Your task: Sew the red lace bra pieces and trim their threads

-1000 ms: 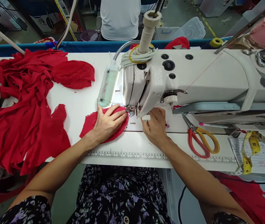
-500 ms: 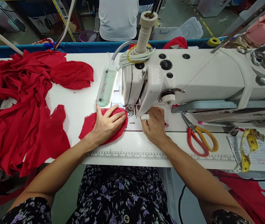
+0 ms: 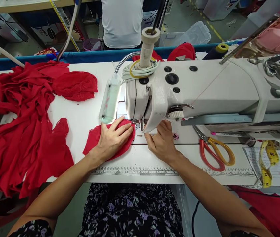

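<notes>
A red fabric piece with a lace edge (image 3: 92, 140) lies on the white table at the left of the sewing machine's presser foot (image 3: 137, 123). Flat on that piece rests my left hand (image 3: 114, 140), fingers spread and fingertips near the foot. My right hand (image 3: 163, 141) is at the right side of the needle area, under the machine head (image 3: 191, 89). Its thumb and forefinger are bent toward each other; the other fingers are partly behind the machine, and anything between them is too small to make out.
A heap of red fabric (image 3: 31, 121) covers the table's left part. Scissors (image 3: 215, 149) with red and yellow handles lie at the right, near a yellow measuring tape (image 3: 265, 161) on paper. A lamp (image 3: 110, 100) hangs beside the machine head. Beyond the table is a person in a white shirt (image 3: 122, 23).
The view has shifted, so the table and machine appear slightly lower. My left hand remains on the red piece. The white bit earlier seen by my right thumb and forefinger is now mostly hidden.
</notes>
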Motion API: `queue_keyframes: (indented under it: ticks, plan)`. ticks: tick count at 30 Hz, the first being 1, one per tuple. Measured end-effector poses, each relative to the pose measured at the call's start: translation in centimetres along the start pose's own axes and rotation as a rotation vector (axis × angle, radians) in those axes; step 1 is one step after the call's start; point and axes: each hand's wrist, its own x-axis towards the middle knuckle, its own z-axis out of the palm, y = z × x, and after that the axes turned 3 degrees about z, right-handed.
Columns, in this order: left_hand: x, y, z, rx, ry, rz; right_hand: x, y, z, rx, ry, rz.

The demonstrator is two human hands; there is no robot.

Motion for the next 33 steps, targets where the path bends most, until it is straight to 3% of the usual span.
queue_keyframes:
  ticks: [7, 11, 17, 21, 23, 26, 27, 29, 31, 33]
  plan:
    - [-0.1, -0.2, 0.6, -0.022, -0.040, -0.018, -0.1, 0.1, 0.5, -0.008, 0.044, -0.029]
    - [0.1, 0.0, -0.2, -0.059, -0.106, -0.051, -0.2, 0.2, 0.7, -0.045, 0.027, -0.019]
    - [-1.0, 3.0, -3.4, -0.123, -0.196, -0.165, -0.3, 0.3, 0.9, -0.031, -0.010, 0.023]
    - [-2.5, 4.6, -3.7, -0.126, -0.163, -0.166, -0.3, 0.2, 1.0, -0.035, -0.012, 0.031]
    - [-2.5, 3.6, -3.7, -0.138, -0.166, -0.144, -0.3, 0.1, 1.0, -0.028, -0.020, 0.032]
    - [-1.1, -0.3, -4.3, 0.002, -0.153, -0.157, -0.4, -0.2, 1.0, 0.006, -0.035, 0.032]
    - [-0.4, -1.9, -4.6, 0.107, -0.109, -0.170, -0.4, -0.2, 1.0, 0.022, -0.041, 0.031]
    - [0.7, -4.2, -5.1, 0.319, 0.092, -0.235, -0.5, -0.4, 0.8, 0.056, -0.058, 0.020]
    - [1.1, -4.7, -5.1, 0.380, 0.258, -0.253, -0.6, -0.6, 0.7, 0.081, -0.083, -0.020]
    - [0.7, -3.2, -4.5, 0.249, 0.235, -0.103, -0.6, -0.8, 0.5, 0.085, -0.114, -0.087]
